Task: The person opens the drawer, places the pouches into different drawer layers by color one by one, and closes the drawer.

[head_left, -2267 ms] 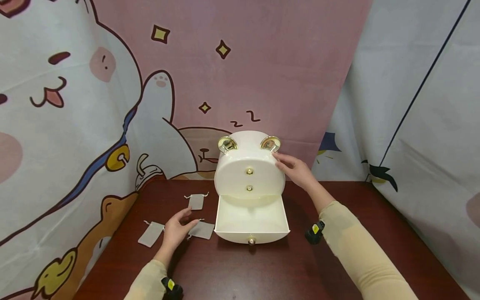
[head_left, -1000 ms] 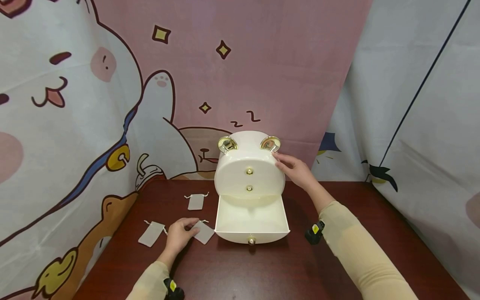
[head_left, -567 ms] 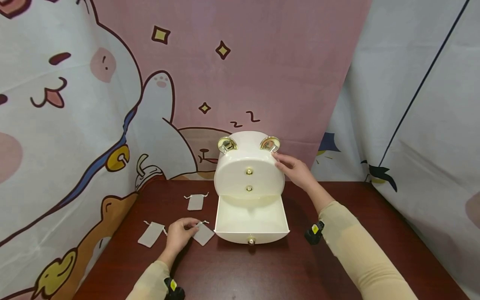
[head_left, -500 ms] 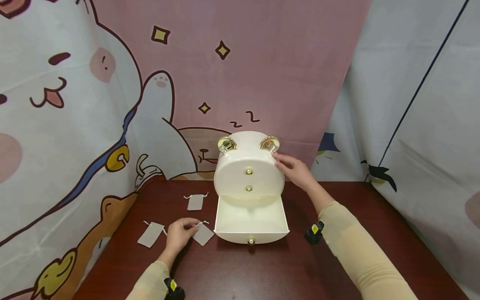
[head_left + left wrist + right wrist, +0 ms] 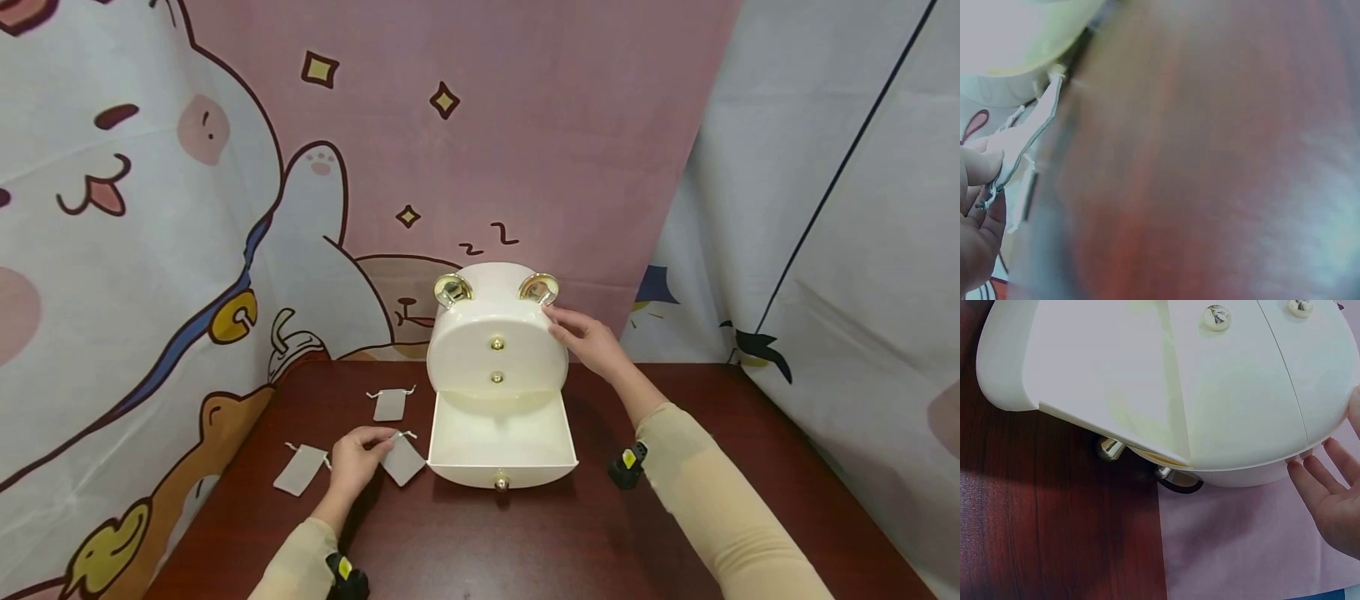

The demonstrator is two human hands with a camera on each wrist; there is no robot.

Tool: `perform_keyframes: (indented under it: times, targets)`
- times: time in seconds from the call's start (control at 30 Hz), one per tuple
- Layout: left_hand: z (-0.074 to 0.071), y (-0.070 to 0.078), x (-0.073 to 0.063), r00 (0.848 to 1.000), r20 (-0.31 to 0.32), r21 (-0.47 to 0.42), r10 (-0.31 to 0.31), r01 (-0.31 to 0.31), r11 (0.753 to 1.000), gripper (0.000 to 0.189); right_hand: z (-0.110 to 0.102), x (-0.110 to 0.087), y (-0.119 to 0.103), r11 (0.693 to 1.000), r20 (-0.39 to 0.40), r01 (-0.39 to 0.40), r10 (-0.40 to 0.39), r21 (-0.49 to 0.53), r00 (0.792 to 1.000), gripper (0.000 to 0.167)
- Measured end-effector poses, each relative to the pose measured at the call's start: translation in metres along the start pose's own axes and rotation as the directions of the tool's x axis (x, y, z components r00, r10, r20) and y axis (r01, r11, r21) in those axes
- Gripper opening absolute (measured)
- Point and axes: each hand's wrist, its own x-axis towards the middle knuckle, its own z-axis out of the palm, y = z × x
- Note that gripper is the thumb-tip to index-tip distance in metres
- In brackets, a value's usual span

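Observation:
My left hand [image 5: 356, 460] pinches a small grey drawstring pouch [image 5: 402, 461] near its drawn top, between thumb and fingers. In the left wrist view the pouch [image 5: 1034, 128] is tilted up off the table, its flat side seen nearly edge-on. A white rounded drawer box [image 5: 480, 329] with gold ears stands in front of me, its bottom drawer [image 5: 502, 427] pulled out. My right hand [image 5: 592, 342] rests on the box's upper right side; in the right wrist view its fairly straight fingers [image 5: 1310, 481] touch the box's edge.
Another grey pouch [image 5: 389, 405] lies left of the box, and a further pouch [image 5: 302, 470] lies left of my left hand. They are on a dark red wooden table [image 5: 487, 550]. A printed cartoon cloth [image 5: 570, 167] hangs behind it.
My left hand has taken hold of the pouch beside the drawer, turned it and, most recently, raised it slightly. My right hand has stayed on the box.

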Motion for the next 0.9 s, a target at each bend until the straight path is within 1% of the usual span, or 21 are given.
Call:
perform_keyframes:
  times: [0.03,0.1,0.27,0.33,0.53,0.67,0.9]
  targets:
    - [-0.001,0.002,0.002,1.000,-0.014,-0.003,0.013,-0.013,1.000,0.019,0.000,0.000,0.000,1.000,-0.001,0.000,0.000,0.000,1.000,0.052]
    - [-0.004,0.005,0.006,0.999,-0.036,-0.016,0.019,-0.020,1.000,0.019,0.000,0.000,0.000,1.000,-0.001,-0.001,0.001,0.001,1.000,0.052]
    - [-0.013,0.014,0.017,0.998,-0.050,-0.066,-0.029,0.026,0.997,0.018,0.000,0.000,0.001,1.000,-0.001,-0.005,0.005,0.006,1.000,0.052]
    - [-0.017,0.019,0.022,0.998,-0.056,-0.082,-0.035,0.031,0.996,0.017,0.000,0.000,0.001,1.000,-0.001,-0.008,0.008,0.009,1.000,0.052]
    - [-0.026,0.037,0.033,0.996,-0.084,-0.138,-0.018,0.006,0.990,0.018,0.000,0.000,0.001,1.000,-0.001,-0.010,0.010,0.008,1.000,0.052]
    - [-0.026,0.049,0.038,0.997,-0.074,-0.168,-0.022,0.009,0.986,0.018,0.000,0.001,0.001,1.000,0.001,-0.003,0.003,-0.001,1.000,0.052]
    - [-0.017,0.071,0.043,1.000,-0.007,-0.214,0.000,-0.002,0.977,0.020,0.000,0.000,0.001,1.000,0.002,0.010,-0.010,-0.007,1.000,0.053]
